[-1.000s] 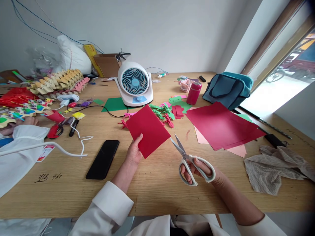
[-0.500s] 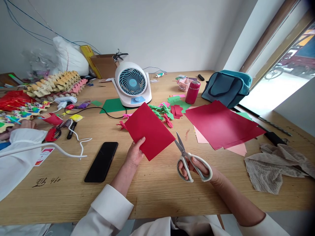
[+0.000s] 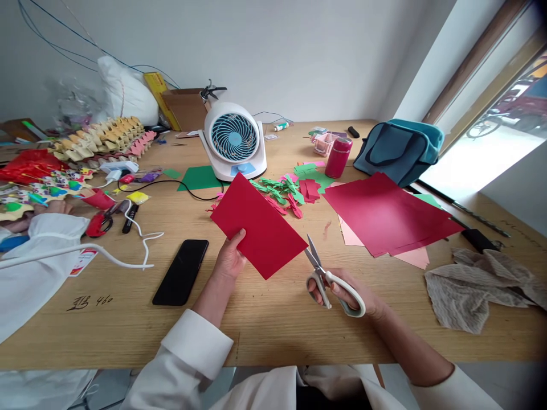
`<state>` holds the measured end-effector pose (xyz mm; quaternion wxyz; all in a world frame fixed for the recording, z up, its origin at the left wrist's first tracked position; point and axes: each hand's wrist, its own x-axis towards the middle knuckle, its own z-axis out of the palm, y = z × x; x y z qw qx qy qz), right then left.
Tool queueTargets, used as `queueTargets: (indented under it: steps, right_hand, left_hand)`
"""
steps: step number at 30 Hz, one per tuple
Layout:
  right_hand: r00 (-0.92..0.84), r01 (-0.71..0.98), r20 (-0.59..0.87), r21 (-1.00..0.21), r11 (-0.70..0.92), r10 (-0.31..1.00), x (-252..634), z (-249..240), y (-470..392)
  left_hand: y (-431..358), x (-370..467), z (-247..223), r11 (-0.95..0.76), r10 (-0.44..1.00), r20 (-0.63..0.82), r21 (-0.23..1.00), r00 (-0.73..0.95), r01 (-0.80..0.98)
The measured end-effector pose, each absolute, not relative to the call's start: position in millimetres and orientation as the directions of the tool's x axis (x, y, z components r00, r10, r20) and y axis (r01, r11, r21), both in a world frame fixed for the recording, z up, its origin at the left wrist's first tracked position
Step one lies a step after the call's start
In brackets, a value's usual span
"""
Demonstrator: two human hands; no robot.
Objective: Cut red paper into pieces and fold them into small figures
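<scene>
1. Your desk (image 3: 265,336) is pretty busy: right behind the paper you've got a pile of green and red cut pieces (image 3: 277,191), partly hidden by it, with the fan (image 3: 234,139) behind those.
2. Off to your right there's a spread of bigger red sheets (image 3: 393,216) with pink paper under it, then a crumpled cloth (image 3: 461,290). The red bottle (image 3: 339,158) and blue bag (image 3: 393,149) sit further back.
3. Closest thing to your left forearm is the phone (image 3: 180,273), lying flat. White cable (image 3: 85,247) loops past it on the far left.
4. Your left hand (image 3: 229,259) is closed on the red sheet (image 3: 260,228), thumb on top, held in front of you.
5. That sheet's long axis runs from far left to near right, one corner aimed at the blades.
6. Your right hand (image 3: 356,280) is curled through the handles of the scissors (image 3: 318,269). They point away and slightly left, blades parted in a narrow V by that corner; can't tell if they touch.
</scene>
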<state>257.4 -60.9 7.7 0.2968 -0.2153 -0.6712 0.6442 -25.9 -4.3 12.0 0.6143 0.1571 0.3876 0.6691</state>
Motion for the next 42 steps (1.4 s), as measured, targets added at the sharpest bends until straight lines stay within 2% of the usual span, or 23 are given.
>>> queueTargets:
  steps: [4, 11, 42]
  right_hand:
    - [-0.748, -0.069, 0.094, -0.996, 0.064, 0.657, 257.5, 9.9, -60.8]
    - [-0.750, -0.111, 0.130, -0.991, 0.070, 0.649, 258.9, -0.5, -56.5]
    - [-0.728, -0.155, 0.071, -0.986, -0.063, 0.682, 259.6, -5.7, -59.0]
  left_hand:
    - [-6.6, -24.8, 16.1, 0.063, 0.958, -0.242, 0.702, -0.154, -0.710]
    - [-2.0, -31.0, 12.4, 0.020, 0.962, -0.191, 0.765, -0.196, -0.644]
    - [8.2, -45.1, 6.5, -0.039, 0.959, -0.140, 0.796, -0.247, -0.604]
